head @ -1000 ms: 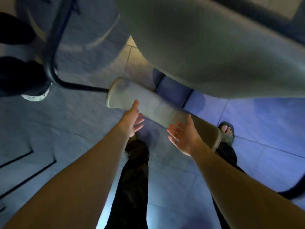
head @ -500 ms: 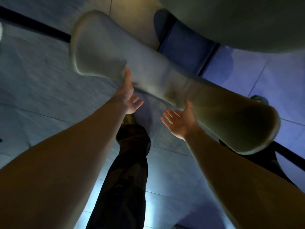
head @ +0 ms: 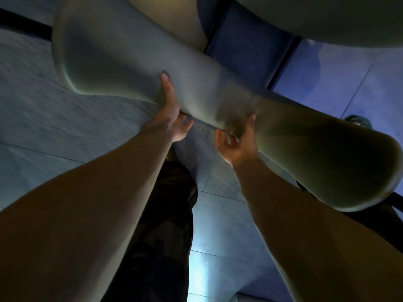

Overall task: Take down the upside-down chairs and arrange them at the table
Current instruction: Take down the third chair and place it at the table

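Note:
A pale grey-green chair backrest hangs across the view, from upper left to lower right, close to the camera. My left hand grips its lower edge, thumb flat on the near face and fingers curled underneath. My right hand holds the same edge a little further right, fingers wrapped under it. The chair's seat fills the top right corner. The rest of the chair is out of view.
Grey floor tiles lie below, with a bluish patch at right. A dark bar runs in from the upper left behind the backrest. My dark trouser leg and a sandalled foot are beneath the chair.
Both hands were open and reaching toward the backrest. They have closed on its lower edge, and the backrest now looms larger and nearer in the view.

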Tool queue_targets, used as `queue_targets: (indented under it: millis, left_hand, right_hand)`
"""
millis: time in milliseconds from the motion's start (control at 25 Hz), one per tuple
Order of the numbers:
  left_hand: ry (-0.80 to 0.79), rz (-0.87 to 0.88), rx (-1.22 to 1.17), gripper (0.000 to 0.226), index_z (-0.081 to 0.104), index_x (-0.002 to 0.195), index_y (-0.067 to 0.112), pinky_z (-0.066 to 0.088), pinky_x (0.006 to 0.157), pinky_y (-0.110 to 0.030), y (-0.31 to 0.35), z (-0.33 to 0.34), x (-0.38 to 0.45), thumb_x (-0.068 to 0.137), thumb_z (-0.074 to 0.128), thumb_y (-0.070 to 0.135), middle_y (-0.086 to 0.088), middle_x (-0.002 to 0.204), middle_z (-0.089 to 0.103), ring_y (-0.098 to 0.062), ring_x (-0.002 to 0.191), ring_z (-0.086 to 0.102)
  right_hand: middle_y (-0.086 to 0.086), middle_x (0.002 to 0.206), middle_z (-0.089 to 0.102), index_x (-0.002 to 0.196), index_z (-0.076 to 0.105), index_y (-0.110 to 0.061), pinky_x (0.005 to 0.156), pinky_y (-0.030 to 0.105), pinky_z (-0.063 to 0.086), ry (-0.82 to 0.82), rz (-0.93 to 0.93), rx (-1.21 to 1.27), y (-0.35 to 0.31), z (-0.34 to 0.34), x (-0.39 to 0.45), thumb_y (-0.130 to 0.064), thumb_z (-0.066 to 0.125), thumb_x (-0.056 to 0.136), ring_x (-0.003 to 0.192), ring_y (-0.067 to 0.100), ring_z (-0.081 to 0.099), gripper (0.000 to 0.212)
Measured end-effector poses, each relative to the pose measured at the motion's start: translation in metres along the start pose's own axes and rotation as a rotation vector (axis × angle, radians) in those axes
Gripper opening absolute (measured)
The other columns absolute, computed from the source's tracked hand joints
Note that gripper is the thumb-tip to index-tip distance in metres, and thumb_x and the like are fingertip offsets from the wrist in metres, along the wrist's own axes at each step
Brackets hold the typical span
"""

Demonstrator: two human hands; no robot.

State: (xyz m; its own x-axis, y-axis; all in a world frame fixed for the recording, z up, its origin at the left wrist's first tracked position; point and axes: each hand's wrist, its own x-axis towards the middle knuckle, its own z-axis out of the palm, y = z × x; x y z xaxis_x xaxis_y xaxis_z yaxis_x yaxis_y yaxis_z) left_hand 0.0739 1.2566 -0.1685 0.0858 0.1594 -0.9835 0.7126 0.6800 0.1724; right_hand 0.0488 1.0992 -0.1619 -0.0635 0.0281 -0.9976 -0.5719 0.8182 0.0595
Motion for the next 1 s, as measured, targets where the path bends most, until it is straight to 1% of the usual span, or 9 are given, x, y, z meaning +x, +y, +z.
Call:
queue_targets:
  millis: [80,200,280,400,560,720,840,920,1000]
  left_hand:
    - [0.002,-0.007,0.017,0.099,0.048,0.137,0.025,0.040,0.109,-0.039,0.003,0.000,-0.002,0.059,0.056,0.086,0.000,0.135,0.060,-0.019,0.126,0.054]
    - [0.001,-0.017,0.060,0.101,0.044,0.140,0.026,0.040,0.109,-0.037,0.005,0.001,-0.014,0.061,0.053,0.087,0.000,0.140,0.055,-0.018,0.130,0.050]
    - [0.014,-0.024,0.082,0.100,0.044,0.140,0.027,0.041,0.108,-0.035,0.003,0.004,-0.027,0.061,0.052,0.088,0.000,0.141,0.054,-0.018,0.130,0.049]
    - [0.016,-0.039,0.091,0.098,0.044,0.140,0.029,0.043,0.104,-0.031,0.002,0.009,-0.052,0.062,0.051,0.088,0.000,0.141,0.053,-0.018,0.130,0.049]
    - [0.014,-0.056,0.093,0.100,0.045,0.139,0.025,0.042,0.105,-0.031,0.008,0.019,-0.100,0.061,0.051,0.088,-0.001,0.139,0.054,-0.019,0.128,0.050]
    - [0.044,-0.032,0.157,0.101,0.049,0.134,0.022,0.042,0.108,-0.035,0.019,0.039,-0.163,0.059,0.051,0.090,0.000,0.133,0.060,-0.020,0.125,0.054]
    - [0.096,-0.052,0.232,0.094,0.055,0.123,0.020,0.045,0.103,-0.032,0.030,0.058,-0.213,0.059,0.052,0.089,0.002,0.124,0.064,-0.017,0.118,0.058]
    - [0.087,-0.032,0.247,0.085,0.054,0.117,0.021,0.045,0.098,-0.031,0.037,0.070,-0.254,0.062,0.054,0.086,0.001,0.124,0.064,-0.017,0.118,0.058]
    - [0.077,-0.017,0.253,0.079,0.052,0.118,0.023,0.044,0.095,-0.030,0.043,0.085,-0.293,0.066,0.057,0.082,0.000,0.128,0.062,-0.018,0.121,0.056]
  right_hand:
    - [0.007,0.127,0.056,0.138,0.054,-0.021,0.078,0.038,0.056,0.004,-0.004,0.015,-0.002,0.001,-0.001,-0.058,0.074,0.077,0.114,0.026,0.059,0.074]
    - [0.008,0.136,0.056,0.140,0.052,-0.018,0.091,0.041,0.050,0.009,0.000,-0.025,-0.008,-0.003,-0.011,-0.055,0.073,0.080,0.127,0.026,0.053,0.073]
    - [0.009,0.132,0.058,0.139,0.052,-0.016,0.096,0.041,0.048,0.029,-0.013,-0.035,-0.014,-0.005,-0.023,-0.053,0.073,0.080,0.121,0.026,0.055,0.073]
    - [0.009,0.126,0.062,0.138,0.052,-0.013,0.101,0.037,0.050,0.105,-0.027,-0.027,-0.021,-0.006,-0.052,-0.052,0.076,0.078,0.115,0.024,0.059,0.075]
    - [0.008,0.120,0.067,0.133,0.054,-0.015,0.099,0.036,0.054,0.163,-0.058,-0.007,-0.034,-0.006,-0.105,-0.047,0.080,0.075,0.108,0.024,0.064,0.071]
    - [0.007,0.122,0.067,0.134,0.051,-0.017,0.097,0.035,0.055,0.207,-0.069,-0.020,-0.050,-0.005,-0.164,-0.048,0.084,0.071,0.112,0.023,0.064,0.078]
    - [0.006,0.121,0.066,0.136,0.050,-0.019,0.092,0.032,0.056,0.182,-0.095,-0.027,-0.067,-0.006,-0.210,-0.047,0.083,0.073,0.111,0.022,0.064,0.076]
    - [0.005,0.126,0.064,0.137,0.050,-0.020,0.092,0.032,0.057,0.165,-0.114,-0.040,-0.082,-0.005,-0.247,-0.046,0.082,0.074,0.112,0.022,0.063,0.076]
    - [0.005,0.125,0.064,0.135,0.050,-0.019,0.089,0.032,0.058,0.148,-0.157,-0.071,-0.100,-0.003,-0.284,-0.045,0.082,0.075,0.106,0.021,0.064,0.074]
